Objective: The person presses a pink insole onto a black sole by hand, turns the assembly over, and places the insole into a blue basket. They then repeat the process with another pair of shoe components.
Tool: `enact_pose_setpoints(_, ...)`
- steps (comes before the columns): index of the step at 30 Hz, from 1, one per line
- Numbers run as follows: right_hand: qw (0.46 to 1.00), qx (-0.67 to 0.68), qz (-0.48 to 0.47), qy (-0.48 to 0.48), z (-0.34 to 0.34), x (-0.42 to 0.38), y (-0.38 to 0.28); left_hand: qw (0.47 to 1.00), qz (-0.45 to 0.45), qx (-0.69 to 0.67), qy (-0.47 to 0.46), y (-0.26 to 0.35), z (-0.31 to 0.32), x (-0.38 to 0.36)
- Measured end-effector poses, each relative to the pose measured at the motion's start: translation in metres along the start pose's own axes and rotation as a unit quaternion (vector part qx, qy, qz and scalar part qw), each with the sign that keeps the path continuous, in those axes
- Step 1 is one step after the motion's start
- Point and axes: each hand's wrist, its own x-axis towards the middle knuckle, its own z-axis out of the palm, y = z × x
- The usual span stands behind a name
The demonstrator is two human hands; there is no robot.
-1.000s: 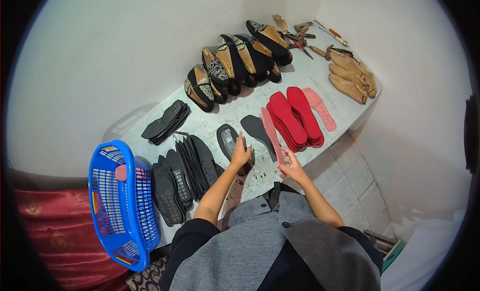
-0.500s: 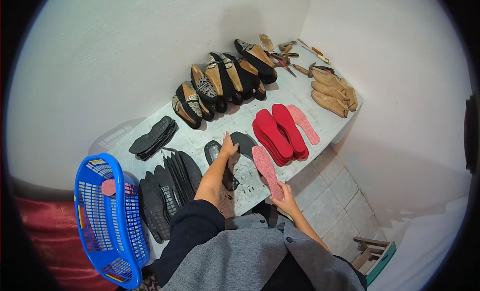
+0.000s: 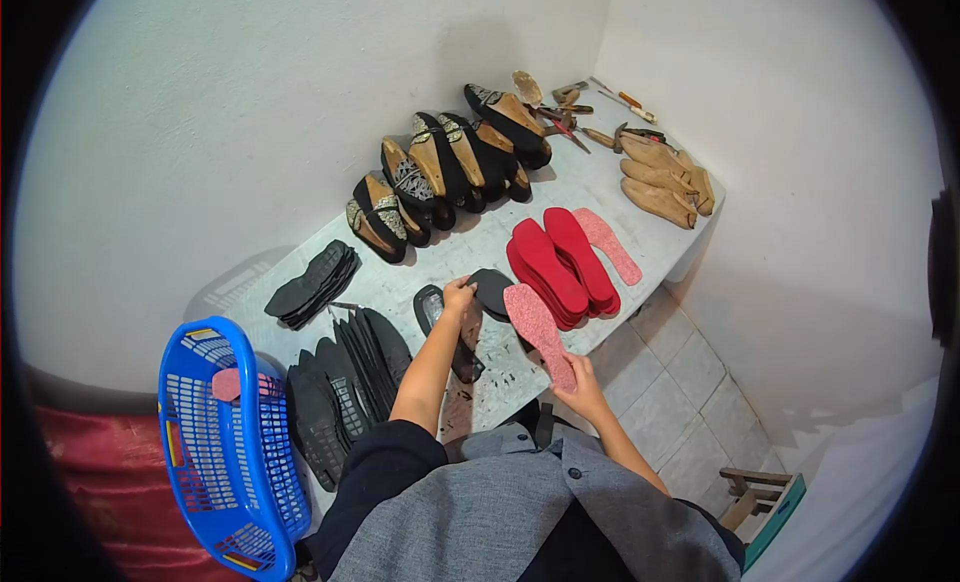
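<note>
My right hand (image 3: 578, 376) grips the narrow end of a speckled pink insole (image 3: 534, 320), which is tilted over the table's front edge. My left hand (image 3: 460, 295) is closed on the edge of a black sole (image 3: 491, 290), its fingertips partly hidden. The pink insole overlaps part of that black sole in view. Just left of my left hand lies a dark, shiny sole-shaped piece (image 3: 430, 307), partly covered by my forearm. A stack of red soles (image 3: 548, 262) lies beyond the pink insole, with another pink insole (image 3: 612, 250) beside it.
Black soles are piled at the left (image 3: 312, 282) and nearer me (image 3: 345, 382). A blue basket (image 3: 250, 437) stands at the left edge. Shoes on lasts (image 3: 440, 167) line the wall. Wooden lasts (image 3: 660, 182) and hand tools (image 3: 600, 137) occupy the far right. Dark scraps dot the table (image 3: 505, 377).
The pink insole and my right hand have shifted slightly. My left fingers have drawn together at the black sole's edge. The whole view has moved a little.
</note>
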Motion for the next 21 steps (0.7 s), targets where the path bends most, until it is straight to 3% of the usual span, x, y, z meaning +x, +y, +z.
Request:
enact_pose_setpoints(2,1.000,-0.022,-0.014,-0.009,-0.005,0.005,-0.004,0.995,-0.049,-0.085,-0.021,0.006,-0.009,-0.025)
enact_pose_setpoints(5,0.998,-0.040,-0.035,-0.031,-0.010,0.012,-0.002,0.983,-0.042,-0.164,-0.068,-0.003,-0.036,-0.063)
enact_pose_setpoints(14,0.969,-0.031,-0.119,-0.215,0.002,0.042,-0.001,0.972,-0.011,-0.221,0.075,-0.027,-0.103,-0.200)
enact_pose_setpoints(15,0.963,-0.030,-0.128,-0.235,0.007,0.044,-0.002,0.966,0.020,-0.243,0.082,-0.030,-0.109,-0.208)
enact_pose_setpoints(21,0.929,-0.011,-0.184,-0.321,0.041,0.058,-0.008,0.964,-0.005,-0.233,0.131,-0.054,-0.141,-0.236)
